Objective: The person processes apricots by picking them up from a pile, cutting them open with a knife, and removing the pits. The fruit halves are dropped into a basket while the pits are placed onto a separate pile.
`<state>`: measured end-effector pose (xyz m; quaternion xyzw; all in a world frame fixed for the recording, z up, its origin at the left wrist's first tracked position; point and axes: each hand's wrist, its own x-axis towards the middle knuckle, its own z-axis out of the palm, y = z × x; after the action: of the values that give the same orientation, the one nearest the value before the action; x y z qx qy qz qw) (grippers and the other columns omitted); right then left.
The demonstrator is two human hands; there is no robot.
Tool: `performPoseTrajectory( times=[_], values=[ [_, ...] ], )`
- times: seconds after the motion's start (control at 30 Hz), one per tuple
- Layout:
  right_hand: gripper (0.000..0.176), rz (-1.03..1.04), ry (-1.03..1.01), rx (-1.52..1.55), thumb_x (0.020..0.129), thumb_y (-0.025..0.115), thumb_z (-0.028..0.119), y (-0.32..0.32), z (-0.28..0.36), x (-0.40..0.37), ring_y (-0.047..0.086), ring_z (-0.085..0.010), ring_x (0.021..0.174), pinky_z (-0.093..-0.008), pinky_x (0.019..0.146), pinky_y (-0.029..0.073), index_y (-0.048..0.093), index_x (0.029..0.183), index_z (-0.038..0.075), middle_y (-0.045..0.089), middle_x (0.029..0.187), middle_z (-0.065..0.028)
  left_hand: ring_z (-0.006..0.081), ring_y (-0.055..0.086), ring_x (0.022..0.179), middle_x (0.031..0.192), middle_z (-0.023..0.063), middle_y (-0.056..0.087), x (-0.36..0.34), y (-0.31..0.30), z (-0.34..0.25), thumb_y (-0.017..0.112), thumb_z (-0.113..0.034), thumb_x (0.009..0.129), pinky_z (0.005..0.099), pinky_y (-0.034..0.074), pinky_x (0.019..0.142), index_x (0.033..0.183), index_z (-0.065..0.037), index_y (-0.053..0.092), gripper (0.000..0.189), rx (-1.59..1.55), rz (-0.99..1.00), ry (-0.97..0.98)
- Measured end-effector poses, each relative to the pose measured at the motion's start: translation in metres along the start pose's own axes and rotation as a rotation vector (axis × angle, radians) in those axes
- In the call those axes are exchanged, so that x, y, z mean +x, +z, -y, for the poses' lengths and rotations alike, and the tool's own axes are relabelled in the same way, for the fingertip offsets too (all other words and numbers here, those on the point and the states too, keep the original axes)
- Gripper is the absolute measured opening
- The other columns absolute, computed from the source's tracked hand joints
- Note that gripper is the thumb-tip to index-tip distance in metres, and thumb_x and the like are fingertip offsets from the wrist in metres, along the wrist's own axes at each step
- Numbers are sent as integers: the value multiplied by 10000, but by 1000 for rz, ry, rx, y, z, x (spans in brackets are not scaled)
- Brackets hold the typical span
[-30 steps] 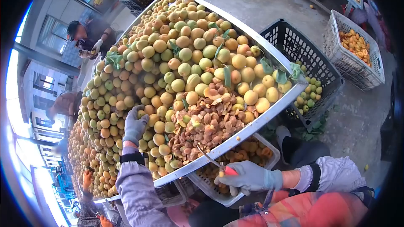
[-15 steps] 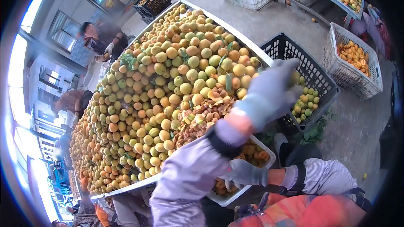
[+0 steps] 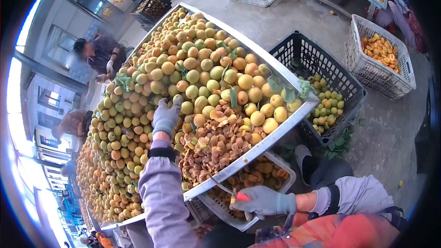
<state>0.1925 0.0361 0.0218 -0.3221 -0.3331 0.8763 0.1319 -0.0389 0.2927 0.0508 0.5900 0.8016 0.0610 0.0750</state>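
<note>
My left hand (image 3: 166, 117), in a grey glove, reaches up onto the heap of yellow and green apricots (image 3: 193, 78), with its fingers spread over the fruit and nothing clearly gripped. Low at the tray's near edge, my right hand (image 3: 262, 200), also gloved, is closed on a small knife with a red handle (image 3: 240, 196). The knife's thin curved blade points left, over a white basket of halved apricots (image 3: 280, 180). A pile of brown pits (image 3: 216, 144) lies on the tray between my hands.
The long metal tray (image 3: 280, 133) slopes away to the far left. A black crate (image 3: 317, 59) with green apricots stands to its right, and beyond it a white crate of halves (image 3: 381, 50). Another person (image 3: 98, 55) works at the far side.
Half a second ago my left hand was swung right over the black crate; it has come back onto the apricot heap. My right hand with the knife has hardly moved.
</note>
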Motion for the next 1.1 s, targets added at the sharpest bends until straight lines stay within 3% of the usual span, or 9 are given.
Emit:
performPoseTrajectory(
  times=[0.13,0.23,0.27,0.4,0.5,0.6,0.73,1.0,1.1],
  values=[
    [299,-9,19,46,869,605,375,1,6,1,456,-60,420,-202,386,367,554,967,97,582,620,-11,361,460,1199,1355,216,391,12,12,-16,505,-631,792,401,390,974,1289,-47,457,768,192,31,-4],
    [296,-2,17,68,867,609,372,2,4,6,453,-54,425,-200,389,366,559,965,97,582,621,-10,356,466,1192,1340,210,419,17,10,-13,507,-610,802,401,378,987,1270,-31,479,745,168,103,54],
    [296,-4,18,67,867,609,372,2,3,7,453,-54,425,-200,389,366,559,965,97,582,621,-10,352,468,1188,1319,211,450,34,33,9,516,-582,810,393,364,998,1254,-18,495,718,-12,115,75],
    [304,-16,44,27,871,601,377,2,4,5,457,-57,427,-200,395,368,562,955,87,582,618,-10,339,478,1185,1277,210,499,44,41,24,525,-522,820,375,364,997,1252,-12,503,668,-170,117,138],
    [313,-7,28,46,871,599,380,2,3,6,465,-63,430,-201,400,372,562,955,80,583,617,-14,217,565,949,1056,145,615,38,28,23,566,-400,844,312,443,817,1092,8,580,478,-551,339,223],
    [303,-14,31,57,878,600,367,1,5,7,460,-58,420,-193,390,353,568,970,80,581,613,-11,126,520,858,943,63,613,26,22,16,584,-319,855,272,433,763,1014,-7,593,350,-664,342,133],
    [293,-10,38,102,889,593,360,1,9,-1,450,-49,402,-184,376,335,571,969,79,577,606,-6,118,520,902,1016,30,588,26,19,21,558,-253,887,239,424,802,1093,-48,583,292,-746,552,206],
    [314,-19,-16,33,886,590,376,-4,5,-2,448,-49,398,-187,375,336,569,962,72,584,607,-5,74,535,707,857,24,622,8,14,5,655,-241,850,222,445,621,992,-4,603,281,-638,214,138],
    [310,-15,-35,43,885,593,373,-6,1,-5,451,-48,405,-193,380,336,570,958,72,586,610,-5,50,508,708,813,-7,589,0,12,6,653,-202,857,210,437,601,952,-25,586,211,-968,53,186]
  ],
)
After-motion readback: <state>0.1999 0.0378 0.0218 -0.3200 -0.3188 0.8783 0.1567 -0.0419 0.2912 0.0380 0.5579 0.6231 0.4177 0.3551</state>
